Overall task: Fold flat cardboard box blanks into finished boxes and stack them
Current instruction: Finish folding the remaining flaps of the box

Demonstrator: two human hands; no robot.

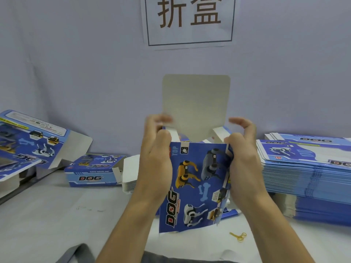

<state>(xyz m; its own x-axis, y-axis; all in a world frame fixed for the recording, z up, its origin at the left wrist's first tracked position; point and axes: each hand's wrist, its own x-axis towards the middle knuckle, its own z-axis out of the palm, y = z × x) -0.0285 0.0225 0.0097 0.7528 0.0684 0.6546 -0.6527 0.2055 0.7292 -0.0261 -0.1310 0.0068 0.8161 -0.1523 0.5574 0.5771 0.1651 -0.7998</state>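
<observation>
Blue printed box [197, 185]: standing upright at centre, above the counter [57, 215], its plain grey lid flap [195, 105] rising straight up and small white side flaps showing at the open top.
Left hand [157, 152]: wrapping the box's left upper edge, thumb on the printed face, fingers curling over the top onto a side flap; grip closed on the box.
Right hand [241, 154]: clasping the right upper edge, thumb on the front, index finger lifting free above; grip likewise closed on the box.
Stack of flat blanks [307, 177]: lying at right on the counter, tall and even.
Folded box [93, 171]: lying at left-centre, one end open.
Further boxes [32, 143]: tilting at far left.
Yellow rubber bands [239, 236]: lying near the box's lower right.
Counter: covered in white.
Wall [76, 63]: pale, bearing a paper sign [190, 19] with two large characters.
</observation>
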